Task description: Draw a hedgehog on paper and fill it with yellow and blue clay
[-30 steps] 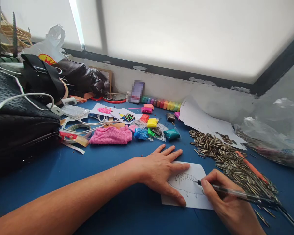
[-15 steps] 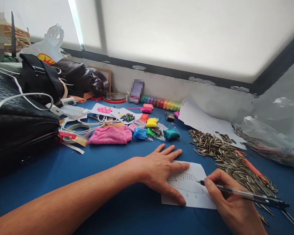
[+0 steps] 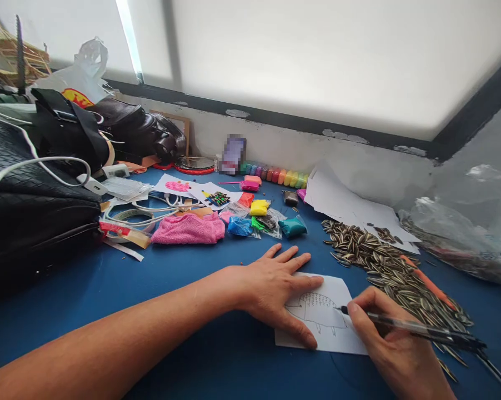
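Observation:
A small sheet of white paper lies on the blue table, bearing a line drawing of an animal with a rounded body, short legs and rows of small marks. Across the sheet's left part my left hand rests flat, fingers spread, hiding some of the drawing. My right hand pinches a clear-barrelled black pen. The pen's tip meets the paper, or nearly so, at the right side of the animal's body. Striped sunflower seeds are heaped just beyond my right hand.
Bagged coloured clay, a pink cloth and two decorated papers lie farther back. Black bags and white cables fill the left side. An orange stick lies on the seeds; a plastic bag stands at right.
The pen's rear end has shifted slightly left, while its tip stays at almost the same spot. My left hand and the paper keep their places.

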### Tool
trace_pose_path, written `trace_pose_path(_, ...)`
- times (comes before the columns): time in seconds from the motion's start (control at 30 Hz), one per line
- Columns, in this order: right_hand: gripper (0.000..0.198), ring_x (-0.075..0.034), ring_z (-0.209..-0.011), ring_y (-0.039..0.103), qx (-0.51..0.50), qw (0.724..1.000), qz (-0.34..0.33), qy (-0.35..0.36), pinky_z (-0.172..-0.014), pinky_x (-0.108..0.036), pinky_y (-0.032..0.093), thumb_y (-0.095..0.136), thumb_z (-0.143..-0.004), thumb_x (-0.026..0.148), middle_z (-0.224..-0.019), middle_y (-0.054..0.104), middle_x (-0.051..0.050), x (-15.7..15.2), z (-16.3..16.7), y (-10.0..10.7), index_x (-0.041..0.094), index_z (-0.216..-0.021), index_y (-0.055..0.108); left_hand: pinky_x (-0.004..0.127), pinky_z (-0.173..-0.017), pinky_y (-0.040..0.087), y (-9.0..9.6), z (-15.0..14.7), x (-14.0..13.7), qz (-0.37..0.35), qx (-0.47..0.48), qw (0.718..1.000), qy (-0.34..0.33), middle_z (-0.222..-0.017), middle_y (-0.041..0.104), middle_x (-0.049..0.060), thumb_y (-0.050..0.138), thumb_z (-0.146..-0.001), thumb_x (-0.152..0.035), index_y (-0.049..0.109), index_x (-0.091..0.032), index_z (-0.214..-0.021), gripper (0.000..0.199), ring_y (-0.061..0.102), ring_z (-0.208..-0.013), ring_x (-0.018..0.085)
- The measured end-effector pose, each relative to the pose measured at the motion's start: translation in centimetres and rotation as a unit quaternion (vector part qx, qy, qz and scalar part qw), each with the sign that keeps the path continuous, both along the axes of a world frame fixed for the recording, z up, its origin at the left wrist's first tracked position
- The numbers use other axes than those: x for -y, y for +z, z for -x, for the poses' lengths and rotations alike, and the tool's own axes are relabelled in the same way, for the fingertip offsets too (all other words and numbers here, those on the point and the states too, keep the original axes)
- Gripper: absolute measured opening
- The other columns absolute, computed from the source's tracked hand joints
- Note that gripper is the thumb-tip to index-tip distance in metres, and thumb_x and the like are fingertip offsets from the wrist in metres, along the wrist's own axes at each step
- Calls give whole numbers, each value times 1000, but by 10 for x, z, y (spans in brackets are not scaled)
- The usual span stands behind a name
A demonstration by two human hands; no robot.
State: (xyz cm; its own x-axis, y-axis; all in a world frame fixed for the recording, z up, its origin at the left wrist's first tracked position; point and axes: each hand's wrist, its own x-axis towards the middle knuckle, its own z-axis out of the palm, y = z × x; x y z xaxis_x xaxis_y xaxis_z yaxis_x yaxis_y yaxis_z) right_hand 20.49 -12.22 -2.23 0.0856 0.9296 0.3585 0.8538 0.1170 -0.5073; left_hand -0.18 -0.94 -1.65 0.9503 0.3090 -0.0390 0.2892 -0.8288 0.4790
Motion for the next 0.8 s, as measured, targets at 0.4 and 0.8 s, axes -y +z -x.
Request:
trace_pose_path(0.4,30,-9,-37,45,-19,999,-28,8,-33,-18,35,51,-86,36,-47,47,6,-2,6,0,24,-58,52,60,-115,-1,-2,0,0,-1,7,1000,2,-160,8,17,54,-75,-77,27,-28,-152,95,-2,-148,36)
trace_pose_path(0.8,30,-9,-36,45,-23,999,-29,9,-33,-18,35,51,-84,35,-46,47,6,0,5,0,24,-57,51,60,-115,-1,-2,0,0,-3,7,1000,3,-161,7,17,54,-75,-77,27,-28,-152,95,-2,-148,36)
